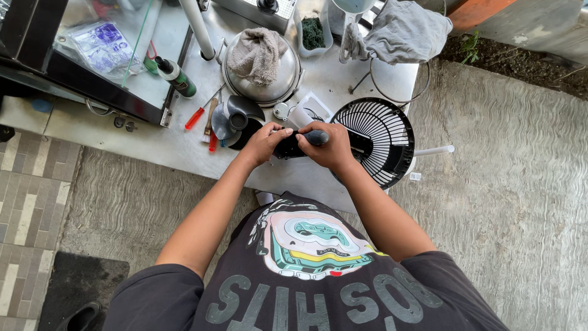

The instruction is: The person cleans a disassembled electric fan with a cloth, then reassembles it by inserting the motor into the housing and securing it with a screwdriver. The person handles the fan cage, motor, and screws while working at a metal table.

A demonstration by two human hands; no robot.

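My left hand (264,143) grips a black fan motor housing (288,147) at the front edge of the steel table (184,147). My right hand (327,146) is closed around a dark screwdriver handle (316,137) pressed against the same housing. A round black fan grille (380,141) lies just right of my hands, attached behind the motor. The black fan blade (236,116) rests to the left of my left hand.
A red-handled screwdriver (196,116) and other small tools lie left of the blade. A steel pot lid with a rag (260,58) sits behind. A green-capped bottle (174,75), a glass case (92,55) and a grey cloth (404,30) stand farther back. Concrete floor lies to the right.
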